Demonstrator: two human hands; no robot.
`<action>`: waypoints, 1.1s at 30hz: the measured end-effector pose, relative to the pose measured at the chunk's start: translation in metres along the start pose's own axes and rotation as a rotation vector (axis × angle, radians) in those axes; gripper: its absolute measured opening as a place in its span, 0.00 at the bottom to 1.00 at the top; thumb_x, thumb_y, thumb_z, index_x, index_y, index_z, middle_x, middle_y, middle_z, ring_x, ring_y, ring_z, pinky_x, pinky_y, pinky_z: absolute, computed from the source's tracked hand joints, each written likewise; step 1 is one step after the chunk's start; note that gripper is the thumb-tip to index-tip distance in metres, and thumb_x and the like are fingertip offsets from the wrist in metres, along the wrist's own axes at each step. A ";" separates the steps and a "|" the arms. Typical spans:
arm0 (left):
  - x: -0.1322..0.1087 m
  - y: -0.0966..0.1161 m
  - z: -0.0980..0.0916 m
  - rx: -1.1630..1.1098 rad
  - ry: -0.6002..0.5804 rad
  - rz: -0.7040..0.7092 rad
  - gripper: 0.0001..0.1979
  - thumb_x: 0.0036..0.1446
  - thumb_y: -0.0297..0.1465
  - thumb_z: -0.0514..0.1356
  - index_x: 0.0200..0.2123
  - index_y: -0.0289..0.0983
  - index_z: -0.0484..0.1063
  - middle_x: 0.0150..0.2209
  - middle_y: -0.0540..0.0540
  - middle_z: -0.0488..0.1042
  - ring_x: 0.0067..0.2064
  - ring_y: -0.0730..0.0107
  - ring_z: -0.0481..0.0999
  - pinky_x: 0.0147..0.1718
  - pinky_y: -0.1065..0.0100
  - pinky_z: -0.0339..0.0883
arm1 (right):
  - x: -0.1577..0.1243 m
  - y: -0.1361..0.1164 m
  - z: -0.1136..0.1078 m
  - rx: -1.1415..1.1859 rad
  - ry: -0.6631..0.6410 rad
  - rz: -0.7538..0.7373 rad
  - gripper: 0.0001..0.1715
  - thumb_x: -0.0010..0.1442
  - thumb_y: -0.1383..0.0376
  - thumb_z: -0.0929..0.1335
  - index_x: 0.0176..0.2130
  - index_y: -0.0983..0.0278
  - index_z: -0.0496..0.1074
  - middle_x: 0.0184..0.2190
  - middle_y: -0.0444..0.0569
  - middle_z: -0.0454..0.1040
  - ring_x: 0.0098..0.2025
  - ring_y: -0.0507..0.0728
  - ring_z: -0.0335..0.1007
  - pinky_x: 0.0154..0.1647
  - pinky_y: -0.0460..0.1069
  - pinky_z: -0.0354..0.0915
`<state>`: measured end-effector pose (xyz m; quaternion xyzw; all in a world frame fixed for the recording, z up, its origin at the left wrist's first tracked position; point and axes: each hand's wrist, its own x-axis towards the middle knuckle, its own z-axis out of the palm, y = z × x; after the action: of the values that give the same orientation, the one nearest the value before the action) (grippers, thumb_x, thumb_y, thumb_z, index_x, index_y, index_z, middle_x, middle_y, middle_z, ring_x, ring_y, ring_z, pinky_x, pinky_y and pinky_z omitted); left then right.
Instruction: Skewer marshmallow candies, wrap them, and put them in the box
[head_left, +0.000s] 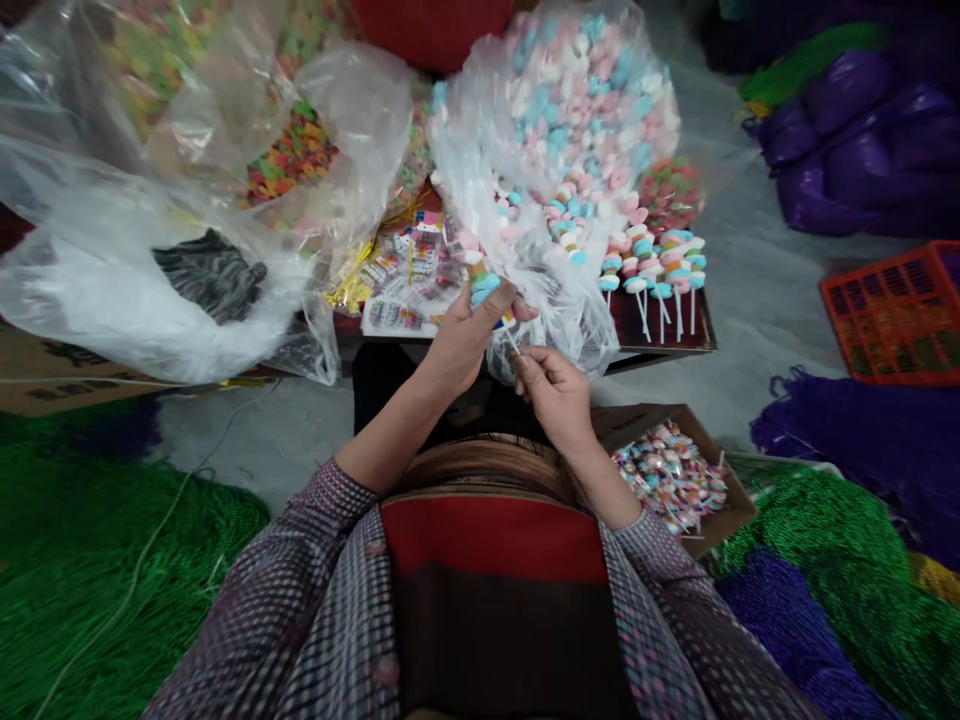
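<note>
A candy skewer (484,288) with blue and orange pieces is wrapped in the fingers of my left hand (466,335), above the table's front edge. From that hand a white stick slants down to my right hand (553,392), whose thumb and fingers pinch its lower end. Printed clear wrappers (409,265) lie on the table just beyond my left hand. Finished-looking skewers of pink, white and blue candy (660,262) rest at the table's right end, sticks toward me. A crumpled clear bag (559,300) lies behind my right hand.
Large bags of pastel candy (592,90) and colourful ring candy (292,150) cover the table's back. Gold ties (351,282) lie near the wrappers. A cardboard box (731,510) of wrapped candies stands at right, an orange crate (896,315) farther right. Green strands (112,560) cover the left floor.
</note>
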<state>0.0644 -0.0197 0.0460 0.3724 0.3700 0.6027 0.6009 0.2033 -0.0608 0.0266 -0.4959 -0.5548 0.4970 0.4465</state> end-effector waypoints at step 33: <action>-0.005 0.001 -0.019 0.272 -0.002 0.095 0.18 0.54 0.43 0.71 0.43 0.41 0.73 0.35 0.51 0.76 0.37 0.73 0.74 0.39 0.69 0.67 | 0.015 -0.006 0.008 0.100 -0.026 -0.034 0.21 0.64 0.47 0.70 0.39 0.62 0.74 0.19 0.37 0.70 0.20 0.47 0.63 0.24 0.45 0.62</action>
<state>0.0469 -0.0245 0.0381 0.4683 0.4295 0.5745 0.5160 0.1928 -0.0469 0.0316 -0.4571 -0.5434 0.5226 0.4719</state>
